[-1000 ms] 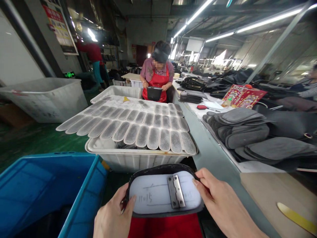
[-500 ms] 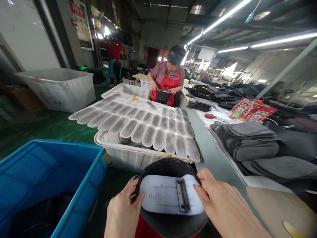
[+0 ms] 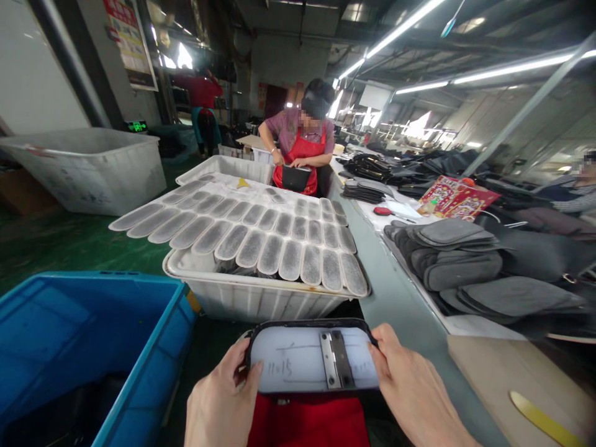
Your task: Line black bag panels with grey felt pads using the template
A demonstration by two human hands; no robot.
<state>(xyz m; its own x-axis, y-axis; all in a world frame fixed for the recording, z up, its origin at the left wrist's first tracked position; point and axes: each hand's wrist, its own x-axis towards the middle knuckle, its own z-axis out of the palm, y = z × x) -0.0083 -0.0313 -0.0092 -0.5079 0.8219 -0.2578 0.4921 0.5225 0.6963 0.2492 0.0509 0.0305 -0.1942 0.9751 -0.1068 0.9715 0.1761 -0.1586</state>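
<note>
Between my two hands is a white oval board (image 3: 293,359) with pencil marks and a metal hinge (image 3: 335,359) set across its right part. A black piece (image 3: 307,324) runs closely round the board's edge as a rim. My left hand (image 3: 223,394) grips the left end, thumb on the white face and fingers behind. My right hand (image 3: 410,385) holds the right end in the same way, its thumb near the board's edge. The hinge lies flat. Below the board hangs red cloth (image 3: 307,422).
Rows of grey oval pieces (image 3: 270,251) lie over a white bin (image 3: 233,297). A blue crate (image 3: 139,292) is at left. Stacks of dark pieces (image 3: 465,267), a red-handled tool (image 3: 382,211) and a yellow strip (image 3: 549,422) lie at right. A person (image 3: 298,143) in a red apron works opposite.
The hinged board has gone from bent to flat. The black piece, which stood wide around it above and below, now sits close along its edge. The view has shifted slightly right.
</note>
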